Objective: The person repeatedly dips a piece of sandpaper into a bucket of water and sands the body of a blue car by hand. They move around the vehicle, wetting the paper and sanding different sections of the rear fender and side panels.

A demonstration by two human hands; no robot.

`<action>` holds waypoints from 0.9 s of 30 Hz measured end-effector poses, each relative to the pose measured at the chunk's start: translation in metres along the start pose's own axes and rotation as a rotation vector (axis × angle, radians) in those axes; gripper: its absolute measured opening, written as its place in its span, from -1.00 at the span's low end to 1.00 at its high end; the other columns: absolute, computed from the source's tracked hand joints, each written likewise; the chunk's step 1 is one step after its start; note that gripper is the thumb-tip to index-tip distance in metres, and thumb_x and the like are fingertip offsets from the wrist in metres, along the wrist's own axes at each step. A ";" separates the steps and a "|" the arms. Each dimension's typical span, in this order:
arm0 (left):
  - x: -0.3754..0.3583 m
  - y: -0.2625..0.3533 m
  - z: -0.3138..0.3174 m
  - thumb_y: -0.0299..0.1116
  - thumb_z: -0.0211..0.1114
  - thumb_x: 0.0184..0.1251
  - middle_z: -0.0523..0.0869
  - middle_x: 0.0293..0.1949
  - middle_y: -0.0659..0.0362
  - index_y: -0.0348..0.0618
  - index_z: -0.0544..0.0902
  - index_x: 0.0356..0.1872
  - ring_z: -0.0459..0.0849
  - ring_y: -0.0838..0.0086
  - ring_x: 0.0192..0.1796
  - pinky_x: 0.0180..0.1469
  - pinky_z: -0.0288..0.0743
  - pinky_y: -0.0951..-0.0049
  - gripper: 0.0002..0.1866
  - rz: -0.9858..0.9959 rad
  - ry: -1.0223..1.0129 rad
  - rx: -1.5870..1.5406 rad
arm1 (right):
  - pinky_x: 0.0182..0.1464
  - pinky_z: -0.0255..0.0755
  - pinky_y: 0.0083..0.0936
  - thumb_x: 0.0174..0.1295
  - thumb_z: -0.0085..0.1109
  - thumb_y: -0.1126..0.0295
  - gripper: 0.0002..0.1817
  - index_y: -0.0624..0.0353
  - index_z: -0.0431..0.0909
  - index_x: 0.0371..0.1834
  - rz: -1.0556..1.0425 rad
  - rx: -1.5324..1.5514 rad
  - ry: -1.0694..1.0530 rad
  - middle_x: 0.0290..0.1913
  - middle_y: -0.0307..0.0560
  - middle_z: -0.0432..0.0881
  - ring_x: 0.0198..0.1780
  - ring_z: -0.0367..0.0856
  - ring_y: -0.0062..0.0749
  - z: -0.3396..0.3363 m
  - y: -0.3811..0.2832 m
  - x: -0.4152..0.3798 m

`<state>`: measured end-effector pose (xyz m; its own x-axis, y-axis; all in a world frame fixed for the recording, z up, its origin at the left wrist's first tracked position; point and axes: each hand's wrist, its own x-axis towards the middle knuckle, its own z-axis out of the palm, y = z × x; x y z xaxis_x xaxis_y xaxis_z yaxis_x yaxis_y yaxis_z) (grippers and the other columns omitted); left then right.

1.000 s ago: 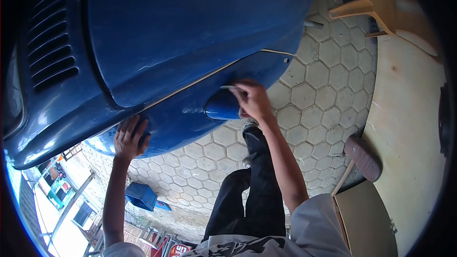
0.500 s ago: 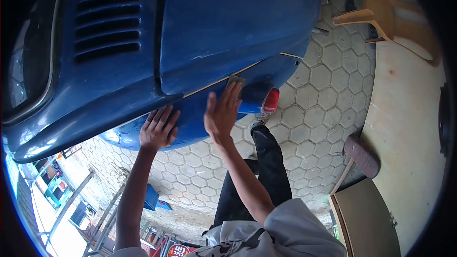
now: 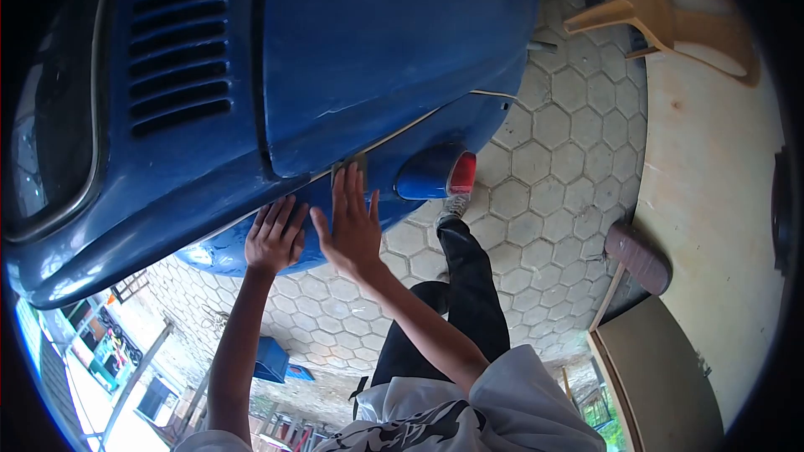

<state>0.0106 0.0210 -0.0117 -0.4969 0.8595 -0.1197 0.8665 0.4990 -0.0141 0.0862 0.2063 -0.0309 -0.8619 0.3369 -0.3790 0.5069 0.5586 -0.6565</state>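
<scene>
A blue car fender (image 3: pixel 444 132) runs below the car's blue body (image 3: pixel 377 42), with a pale strip (image 3: pixel 419 121) along the seam. My left hand (image 3: pixel 275 238) rests on the fender with fingers flat and slightly apart, holding nothing. Close beside it, my right hand (image 3: pixel 352 230) presses a flat grey-brown pad (image 3: pixel 362 169) onto the fender just under the seam. Its fingers lie stretched over the pad, covering most of it, and the thumb stands apart. To the right is the blue lamp housing with a red lens (image 3: pixel 463 172).
Hexagonal paving (image 3: pixel 536 176) surrounds the car. At the right are a wooden chair (image 3: pixel 641 12), a pale board (image 3: pixel 703 142) and a brown padded piece (image 3: pixel 638 257). A blue box (image 3: pixel 271 358) sits lower left. My shoe (image 3: pixel 453 205) is just below the lamp.
My right hand has slid left along the fender with the pad, coming closer to my left hand. My left hand stays on the fender. The view has shifted slightly.
</scene>
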 end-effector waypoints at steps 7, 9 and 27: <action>0.001 0.002 0.002 -0.13 0.05 0.43 0.52 0.36 0.13 0.14 0.59 0.31 0.47 0.29 0.40 0.47 0.28 0.14 -0.54 0.026 0.042 0.086 | 0.60 -0.24 0.09 0.58 -0.48 -0.06 -0.21 0.44 -0.10 0.59 0.351 0.185 0.214 0.63 0.33 -0.10 0.67 -0.22 0.02 -0.014 0.099 0.100; 0.000 0.000 0.001 -0.12 0.04 0.43 0.51 0.36 0.12 0.13 0.59 0.31 0.47 0.28 0.40 0.48 0.27 0.15 -0.54 0.035 0.044 0.108 | 0.61 -0.27 0.07 0.58 -0.48 -0.01 -0.24 0.44 -0.10 0.59 0.244 0.084 0.137 0.63 0.32 -0.09 0.67 -0.21 -0.01 -0.006 0.089 0.072; -0.002 0.000 -0.002 -0.10 -0.05 0.50 0.46 0.36 -0.02 -0.03 0.53 0.31 0.42 0.07 0.39 0.41 0.28 -0.04 -0.52 0.102 0.014 0.250 | 0.59 -0.09 0.05 0.43 -0.31 0.12 -0.21 0.38 -0.16 0.61 0.347 0.125 0.081 0.65 0.28 -0.17 0.67 -0.18 -0.01 -0.047 0.220 0.161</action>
<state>0.0114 0.0195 -0.0092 -0.4056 0.9062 -0.1190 0.8960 0.3685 -0.2479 0.0590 0.4191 -0.2054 -0.6333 0.5516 -0.5428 0.7589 0.3055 -0.5751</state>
